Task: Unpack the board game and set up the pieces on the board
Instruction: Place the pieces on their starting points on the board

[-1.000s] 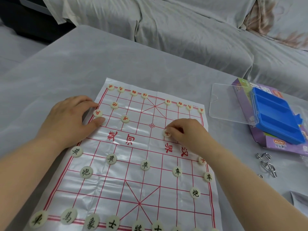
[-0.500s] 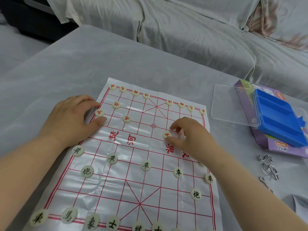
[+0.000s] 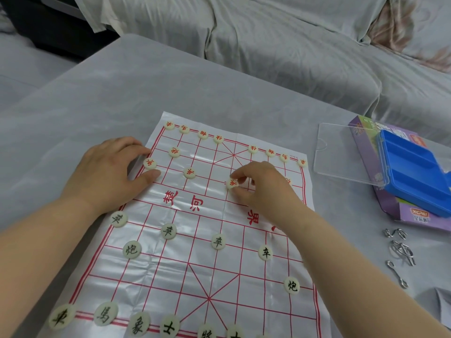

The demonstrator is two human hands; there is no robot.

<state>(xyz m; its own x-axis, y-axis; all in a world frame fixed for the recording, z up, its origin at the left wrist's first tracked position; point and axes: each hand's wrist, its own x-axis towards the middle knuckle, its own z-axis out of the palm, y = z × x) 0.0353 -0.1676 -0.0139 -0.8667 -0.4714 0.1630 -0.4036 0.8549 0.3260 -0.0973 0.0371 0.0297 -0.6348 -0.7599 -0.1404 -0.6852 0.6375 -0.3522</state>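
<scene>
Head view. The right hand (image 3: 263,189) has moved the red soldier piece (image 3: 231,183) from the river line up to the centre file of its row. Its fingertips pinch the piece low on the board (image 3: 195,264). The left hand (image 3: 107,174) lies flat with relaxed fingers, pressing the board's left edge.

Likely the red side is nearly filled; the back row's centre point is vacant.

The clear lid (image 3: 341,152) and blue tray (image 3: 415,172) lie near the board's right edge. There is open surface (image 3: 170,93) beyond the far edge.
</scene>
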